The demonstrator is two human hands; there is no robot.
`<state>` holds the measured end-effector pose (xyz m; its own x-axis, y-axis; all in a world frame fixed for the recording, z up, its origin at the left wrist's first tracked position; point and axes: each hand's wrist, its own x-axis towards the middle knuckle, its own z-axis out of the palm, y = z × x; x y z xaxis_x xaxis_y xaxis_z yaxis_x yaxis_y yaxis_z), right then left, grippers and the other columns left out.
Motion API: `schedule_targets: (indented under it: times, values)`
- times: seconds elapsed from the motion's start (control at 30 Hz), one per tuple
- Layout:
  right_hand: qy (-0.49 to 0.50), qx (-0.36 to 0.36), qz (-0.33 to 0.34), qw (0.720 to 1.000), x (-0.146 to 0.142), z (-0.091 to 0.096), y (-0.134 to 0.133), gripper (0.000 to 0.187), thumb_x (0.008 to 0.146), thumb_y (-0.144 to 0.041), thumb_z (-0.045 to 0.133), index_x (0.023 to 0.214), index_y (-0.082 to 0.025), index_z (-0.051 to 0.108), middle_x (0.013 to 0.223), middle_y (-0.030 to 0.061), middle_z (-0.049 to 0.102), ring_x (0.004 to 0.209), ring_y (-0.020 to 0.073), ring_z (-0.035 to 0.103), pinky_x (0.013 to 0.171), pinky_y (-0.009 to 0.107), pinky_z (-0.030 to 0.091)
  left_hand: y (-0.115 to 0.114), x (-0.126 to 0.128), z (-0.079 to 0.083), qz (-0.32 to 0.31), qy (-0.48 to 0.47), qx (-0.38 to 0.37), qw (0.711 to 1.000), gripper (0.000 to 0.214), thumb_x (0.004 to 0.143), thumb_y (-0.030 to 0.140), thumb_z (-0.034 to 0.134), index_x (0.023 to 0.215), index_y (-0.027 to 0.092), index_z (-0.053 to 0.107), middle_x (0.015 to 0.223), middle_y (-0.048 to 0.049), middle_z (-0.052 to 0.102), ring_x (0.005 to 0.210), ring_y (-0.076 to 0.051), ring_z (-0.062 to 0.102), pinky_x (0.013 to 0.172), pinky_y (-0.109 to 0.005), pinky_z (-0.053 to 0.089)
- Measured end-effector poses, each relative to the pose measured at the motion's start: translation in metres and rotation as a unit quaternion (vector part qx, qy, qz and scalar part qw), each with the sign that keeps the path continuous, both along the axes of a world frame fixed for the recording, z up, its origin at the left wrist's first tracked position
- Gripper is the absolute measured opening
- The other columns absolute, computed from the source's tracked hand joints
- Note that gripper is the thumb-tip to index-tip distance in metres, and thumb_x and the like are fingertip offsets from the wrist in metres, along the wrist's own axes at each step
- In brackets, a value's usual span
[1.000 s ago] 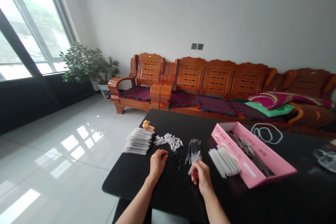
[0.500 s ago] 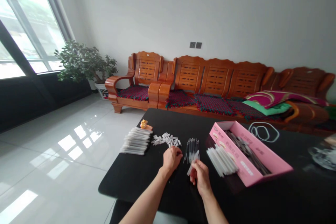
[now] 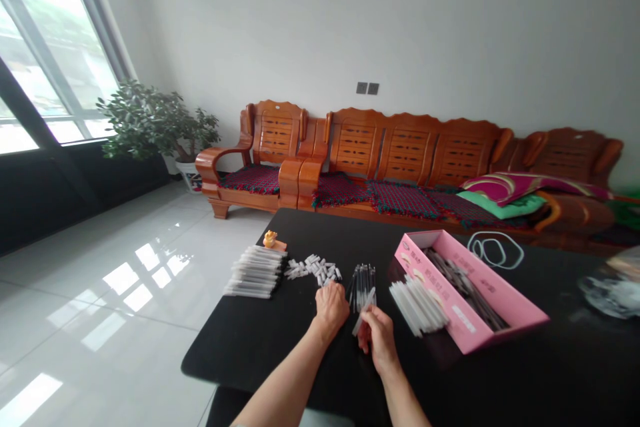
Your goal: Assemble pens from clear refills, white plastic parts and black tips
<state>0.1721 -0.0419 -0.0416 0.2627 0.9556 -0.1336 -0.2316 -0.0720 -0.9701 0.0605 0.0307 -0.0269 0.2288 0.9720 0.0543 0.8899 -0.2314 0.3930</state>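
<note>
My right hand (image 3: 379, 340) is closed around a clear pen barrel (image 3: 364, 311) that sticks up and to the left above the black table (image 3: 280, 353). My left hand (image 3: 331, 307) rests curled, knuckles up, just left of it, over the spot where small dark parts lay; what its fingers hold is hidden. Beyond the hands lie a row of thin refills (image 3: 363, 276) and a heap of white caps (image 3: 314, 267). A stack of white barrels (image 3: 419, 305) lies to the right.
Another stack of white pens (image 3: 254, 270) and a small orange figure (image 3: 271, 239) sit at the far left of the table. An open pink box (image 3: 470, 293) with dark rods, white rubber bands (image 3: 495, 250) and a clear bag (image 3: 607, 290) lie on the right. Wooden sofas (image 3: 400, 160) stand behind.
My left hand moved right from the table's bare left part to the small dark parts near the refills. My right hand kept hold of the clear barrel.
</note>
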Motion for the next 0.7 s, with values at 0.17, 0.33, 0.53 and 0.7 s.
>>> schedule_targets:
  times: [0.17,0.33,0.53,0.7]
  values:
    - [0.004,0.000,-0.002,1.000,0.001,-0.003,0.002,0.022,0.071,-0.039,0.060,0.066,-0.019,0.052,0.038,-0.0038,0.052,0.027,0.0086,0.042,0.026,0.016,0.021,-0.001,0.002,0.003,0.007,0.014,-0.009,1.000,0.031,0.084,0.009,0.041,0.095,0.008,0.070,0.099,-0.0194,0.066,0.090,-0.028,0.066,0.077,-0.035,0.046]
    - [0.008,0.005,0.006,1.000,0.003,-0.009,0.003,0.023,0.072,-0.039,0.061,0.066,-0.019,0.052,0.039,-0.0028,0.054,0.027,0.0091,0.042,0.026,0.016,0.022,0.003,0.002,0.008,0.026,0.033,-0.007,0.999,0.033,0.085,0.008,0.038,0.097,0.011,0.069,0.100,-0.0157,0.066,0.091,-0.024,0.066,0.078,-0.031,0.047]
    - [0.018,0.012,0.021,1.000,0.005,-0.011,0.003,0.022,0.072,-0.039,0.061,0.067,-0.019,0.052,0.040,-0.0018,0.056,0.027,0.0099,0.044,0.025,0.016,0.023,0.006,-0.014,0.025,0.057,0.010,-0.007,0.998,0.028,0.085,0.013,0.044,0.097,0.011,0.069,0.099,-0.0144,0.068,0.097,-0.023,0.064,0.083,-0.030,0.044]
    - [0.023,0.011,0.025,0.999,0.004,-0.009,0.003,0.020,0.074,-0.037,0.061,0.071,-0.018,0.054,0.042,-0.0014,0.058,0.029,0.0111,0.049,0.026,0.016,0.025,0.003,-0.030,0.034,0.085,-0.036,0.012,0.996,0.021,0.083,0.018,0.048,0.084,0.014,0.068,0.089,-0.0120,0.071,0.090,-0.023,0.066,0.076,-0.029,0.043]
